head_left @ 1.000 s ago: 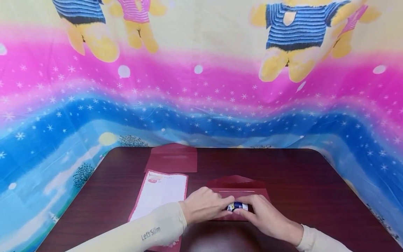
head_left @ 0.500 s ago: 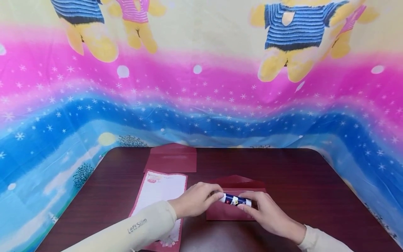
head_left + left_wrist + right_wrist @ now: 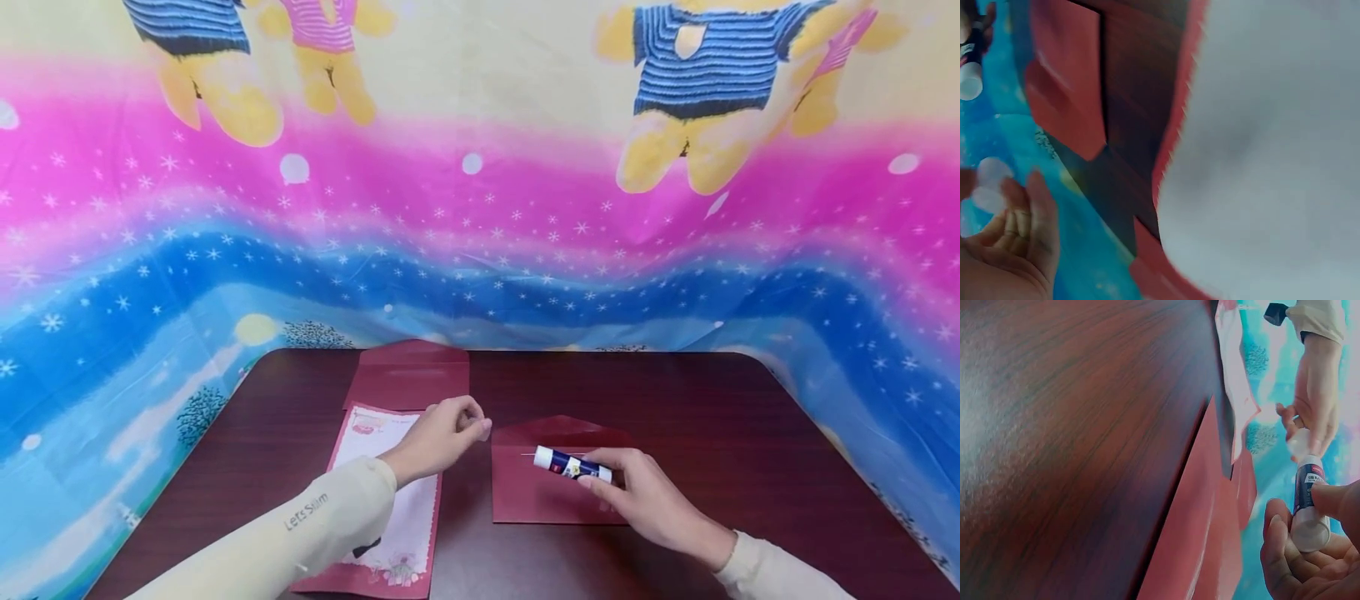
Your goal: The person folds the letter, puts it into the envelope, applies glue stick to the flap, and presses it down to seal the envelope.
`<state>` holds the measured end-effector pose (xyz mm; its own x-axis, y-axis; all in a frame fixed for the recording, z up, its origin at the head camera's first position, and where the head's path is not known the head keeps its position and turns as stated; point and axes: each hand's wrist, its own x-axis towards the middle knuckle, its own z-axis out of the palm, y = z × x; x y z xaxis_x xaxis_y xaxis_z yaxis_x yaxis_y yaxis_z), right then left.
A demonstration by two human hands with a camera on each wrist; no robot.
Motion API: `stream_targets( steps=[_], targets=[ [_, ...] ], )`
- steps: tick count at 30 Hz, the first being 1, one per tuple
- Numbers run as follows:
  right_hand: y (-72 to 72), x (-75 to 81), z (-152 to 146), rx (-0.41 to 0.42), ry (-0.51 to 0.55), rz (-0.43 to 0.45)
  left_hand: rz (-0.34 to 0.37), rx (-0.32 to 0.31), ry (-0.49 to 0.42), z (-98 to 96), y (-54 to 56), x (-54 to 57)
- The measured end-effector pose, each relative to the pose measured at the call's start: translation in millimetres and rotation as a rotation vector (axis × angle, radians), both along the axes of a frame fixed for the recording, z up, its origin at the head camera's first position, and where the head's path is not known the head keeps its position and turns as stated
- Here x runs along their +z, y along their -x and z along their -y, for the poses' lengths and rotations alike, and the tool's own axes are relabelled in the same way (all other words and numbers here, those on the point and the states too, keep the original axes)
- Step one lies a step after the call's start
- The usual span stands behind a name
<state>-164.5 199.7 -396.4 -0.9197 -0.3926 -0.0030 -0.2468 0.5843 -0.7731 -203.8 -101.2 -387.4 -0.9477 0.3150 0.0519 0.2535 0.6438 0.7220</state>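
Note:
My right hand (image 3: 652, 504) grips a glue stick (image 3: 557, 462) with a dark blue label, tilted above an open maroon envelope (image 3: 528, 492). One white end of the stick points left, toward my other hand. My left hand (image 3: 435, 437) is raised over the letter sheet, apart from the stick, its fingers curled. Between those fingertips the left wrist view shows a small translucent white cap (image 3: 992, 178); in the head view the fingers mostly hide it. The envelope lies with its flap unfolded toward the back, and a thin pale line crosses it below the flap.
To the left lies a white letter sheet (image 3: 408, 508) with a red border, partly under my left forearm. Behind it sits a second maroon envelope (image 3: 408, 385), flap spread. A patterned cloth (image 3: 480, 208) hangs behind the dark wooden table (image 3: 690, 400).
Both hands were together on the glue stick. My left hand has come away to the left and upward with the cap, while my right hand stays nearly in place holding the glue stick.

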Motion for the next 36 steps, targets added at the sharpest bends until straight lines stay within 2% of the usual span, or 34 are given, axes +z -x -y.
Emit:
stream_targets(
  steps=[5,7,9,23,31,36],
  targets=[
    [1.7,-1.5,-2.4,0.0,0.014,0.015,-0.125,-0.009,0.278,0.1,4.1,-7.0],
    [2.1,-2.3,-2.5,0.0,0.018,0.015,-0.168,-0.015,0.351,-0.8,4.9,-10.1],
    [2.3,-2.9,-2.4,-0.002,0.017,0.017,-0.182,-0.019,0.396,-0.3,5.6,-13.3],
    [2.2,-1.2,-3.5,-0.006,0.008,0.03,-0.29,-0.094,0.542,2.8,4.0,-35.4],
    [2.0,-2.2,-2.9,0.001,0.008,0.029,-0.298,-0.105,0.587,3.3,-0.4,-38.0],
    [1.5,-1.4,-3.3,-0.015,0.006,0.019,-0.303,-0.105,0.574,3.5,-0.8,-37.2]
  ],
)
